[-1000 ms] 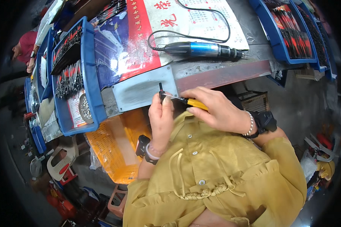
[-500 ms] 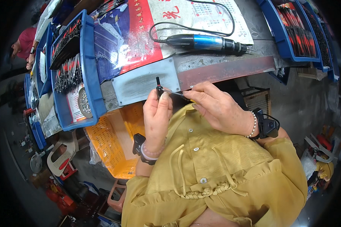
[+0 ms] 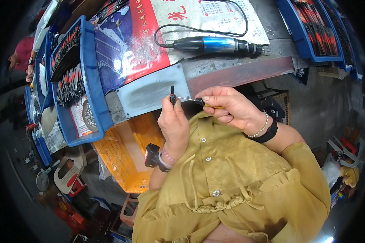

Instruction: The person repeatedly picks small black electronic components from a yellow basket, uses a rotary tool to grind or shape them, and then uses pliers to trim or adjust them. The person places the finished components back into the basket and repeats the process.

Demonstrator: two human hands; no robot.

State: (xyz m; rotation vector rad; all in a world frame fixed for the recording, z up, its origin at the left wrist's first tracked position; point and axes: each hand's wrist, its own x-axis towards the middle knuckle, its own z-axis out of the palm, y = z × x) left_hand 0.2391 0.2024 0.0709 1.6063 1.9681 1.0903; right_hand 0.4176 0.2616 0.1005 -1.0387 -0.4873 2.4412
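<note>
Thumb and fingers of my left hand [image 3: 173, 125] pinch a small black part [image 3: 172, 95] with a narrow upright stem and a bit of red. In my right hand [image 3: 233, 106] is a screwdriver [image 3: 199, 102] with a black and yellow handle. Its thin metal shaft points left, and the tip meets the side of the black part. Both hands are above my lap, just short of the bench edge. Behind them lies a pale grey metal plate [image 3: 129, 101], dark and worn in its middle.
A corded blue and black power screwdriver [image 3: 219, 44] lies on papers. Blue bins [image 3: 97, 97] with black and red parts stand at left; another blue bin [image 3: 300, 40] is at right. An orange crate [image 3: 125, 162] sits below the bench. Another person [image 3: 22, 54] is at far left.
My right hand has turned, so more of the screwdriver's yellow handle shows. The black part is now more upright, and my left hand has shifted slightly right.
</note>
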